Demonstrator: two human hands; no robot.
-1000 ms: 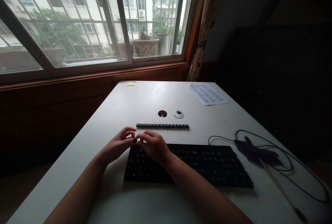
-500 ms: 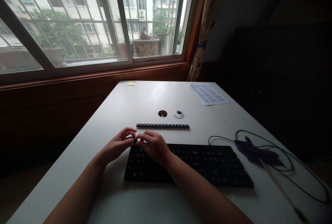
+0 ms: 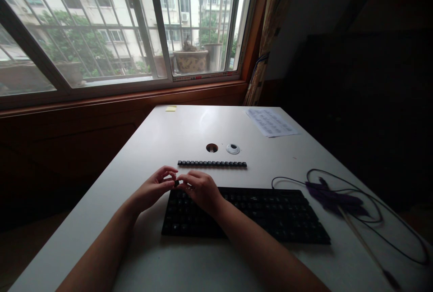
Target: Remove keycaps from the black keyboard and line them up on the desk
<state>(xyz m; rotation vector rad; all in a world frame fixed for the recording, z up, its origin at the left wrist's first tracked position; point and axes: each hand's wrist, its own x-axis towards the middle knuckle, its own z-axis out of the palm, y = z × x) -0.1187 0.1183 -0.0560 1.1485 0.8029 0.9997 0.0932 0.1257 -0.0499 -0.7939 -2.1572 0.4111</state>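
Note:
Above the upper left corner of a black keyboard (image 3: 267, 213), my two hands meet over one small black keycap (image 3: 176, 183). My left hand (image 3: 157, 186) pinches it from the left between thumb and a finger. From the right, the fingertips of my right hand (image 3: 201, 190) close on the same keycap, the wrist crossing over the keyboard. Just beyond my hands, a straight row of black keycaps (image 3: 212, 163) lies on the white table. My right hand and forearm hide part of the keyboard's left half.
On the right lie a looped black cable (image 3: 375, 197), a dark purple cloth (image 3: 333, 199) and a thin stick (image 3: 361, 240). Farther back are a round hole (image 3: 212, 148), a white ring-shaped cover (image 3: 233, 148), printed sheets (image 3: 272, 123) and a yellow sticky note (image 3: 171, 108).

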